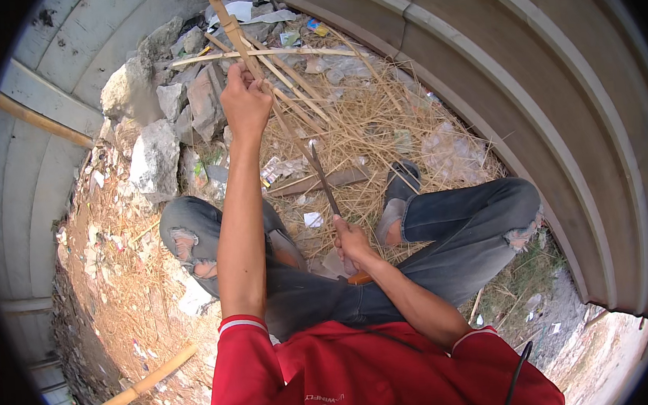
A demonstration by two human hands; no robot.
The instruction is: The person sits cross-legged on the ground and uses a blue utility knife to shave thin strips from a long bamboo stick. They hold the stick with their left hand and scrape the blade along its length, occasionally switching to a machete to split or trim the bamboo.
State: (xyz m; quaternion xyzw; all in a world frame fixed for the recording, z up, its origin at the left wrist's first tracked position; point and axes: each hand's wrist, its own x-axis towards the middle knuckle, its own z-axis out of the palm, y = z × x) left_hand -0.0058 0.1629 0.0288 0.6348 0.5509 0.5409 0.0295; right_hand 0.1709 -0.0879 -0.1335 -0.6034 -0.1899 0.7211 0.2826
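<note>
My left hand point(246, 99) is closed around a long split bamboo strip point(227, 23), stretched out ahead of me over the straw. The strip slants down from the far edge, and its near end meets the tip of a dark blade. That blade belongs to a long knife point(324, 179), with my right hand point(352, 241) closed on its lower part between my knees. An orange-brown handle end point(360, 277) shows just below that hand. Whether the blade touches the strip or only overlaps it in view, I cannot tell.
More bamboo strips point(295, 89) lie crossed on a heap of straw and shavings point(378, 110). Broken rocks point(154, 161) stand at left. Corrugated metal sheets point(508, 65) curve along the right. A bamboo pole point(139, 388) lies lower left. My bent knees point(480, 208) flank the work.
</note>
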